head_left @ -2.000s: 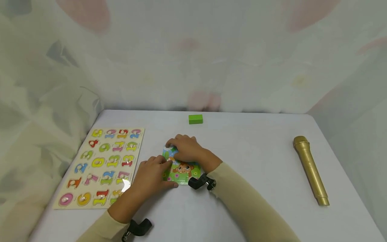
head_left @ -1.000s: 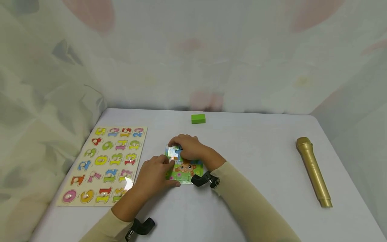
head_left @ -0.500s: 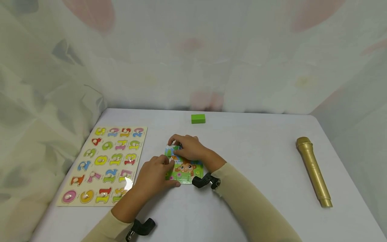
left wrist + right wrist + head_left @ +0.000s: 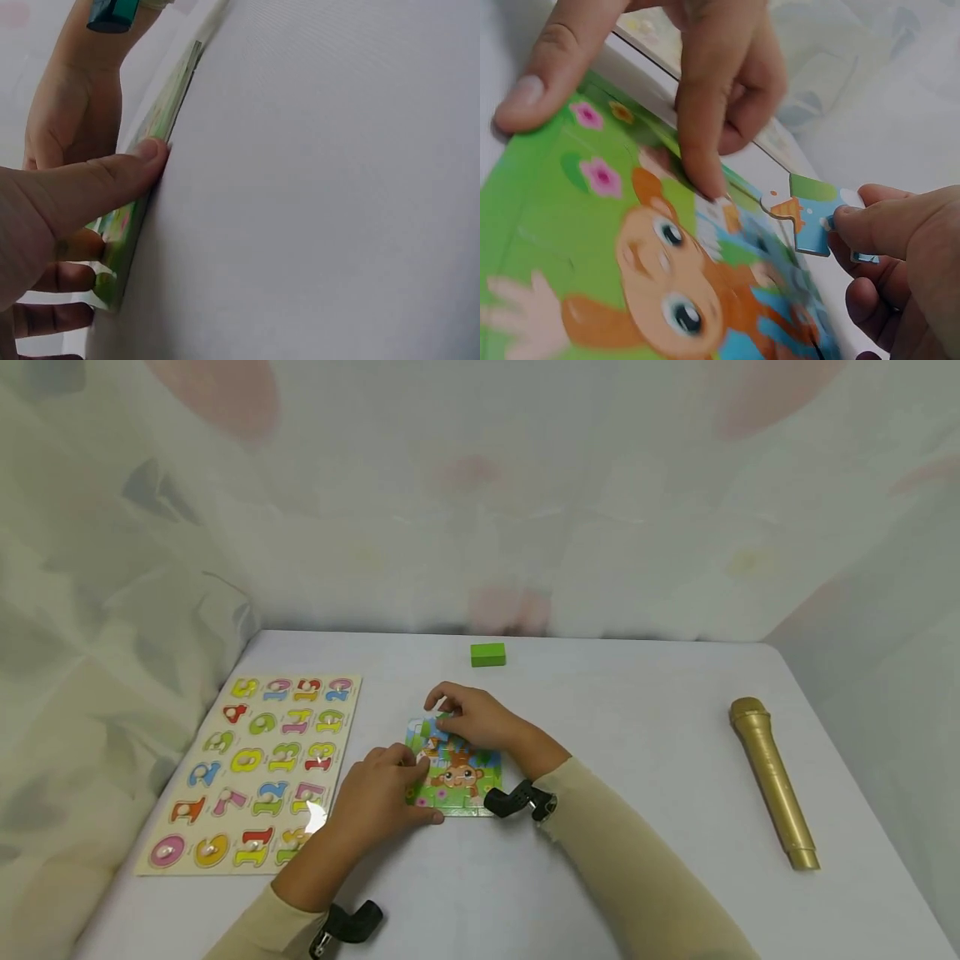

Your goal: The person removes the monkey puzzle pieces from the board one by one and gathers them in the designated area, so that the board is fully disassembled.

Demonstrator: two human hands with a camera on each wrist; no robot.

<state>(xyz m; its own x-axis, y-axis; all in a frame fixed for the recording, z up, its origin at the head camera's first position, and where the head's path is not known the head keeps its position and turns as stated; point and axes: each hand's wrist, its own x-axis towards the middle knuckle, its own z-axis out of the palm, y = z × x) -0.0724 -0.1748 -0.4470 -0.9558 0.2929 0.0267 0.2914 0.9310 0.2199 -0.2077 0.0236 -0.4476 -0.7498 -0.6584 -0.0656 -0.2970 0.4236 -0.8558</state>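
A small jigsaw puzzle with a monkey and flowers lies flat on the table. My left hand holds it at the near left corner: in the left wrist view the thumb lies against the near edge, while the index finger presses on the picture in the right wrist view. My right hand pinches a puzzle piece between thumb and fingers, raised off the far part of the puzzle. The piece is blue and green with an orange patch.
A wooden number board with knobbed numerals lies to the left. A green block sits near the table's far edge. Over on the right is a gold microphone. Patterned cloth hangs behind and at the sides.
My right hand has risen slightly away from the puzzle, with the piece pinched and lifted. The left hand stays on the puzzle's corner. The view has shifted slightly.
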